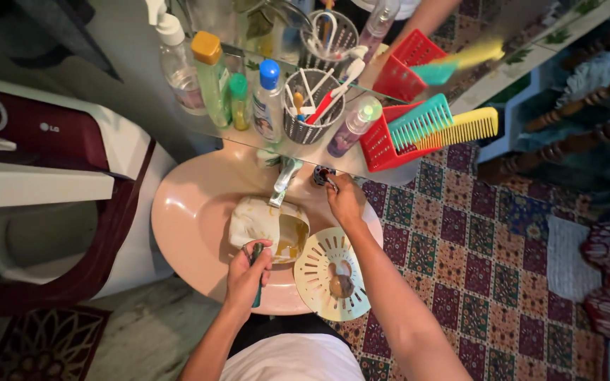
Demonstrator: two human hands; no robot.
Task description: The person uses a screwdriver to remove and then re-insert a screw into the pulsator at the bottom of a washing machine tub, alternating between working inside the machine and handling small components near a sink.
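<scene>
I look down at a pink washbasin (185, 219). My left hand (247, 271) grips the dark handle of a pale, dirty pan or pot (266, 226) held under the metal tap spout (285, 180). Brownish water sits inside the pan. My right hand (346, 201) reaches up and is shut on the tap knob (323, 176) at the basin's back edge. A round cream slotted soap dish (330, 271) with a brown soap bar (340, 282) rests on the basin's right rim.
A glass shelf above holds bottles (213, 77), a toothbrush cup (312, 106) and a red basket (390, 141) with two combs; a mirror stands behind it. A white and maroon washing machine (51, 183) stands at left. Patterned floor (474, 240) lies at right.
</scene>
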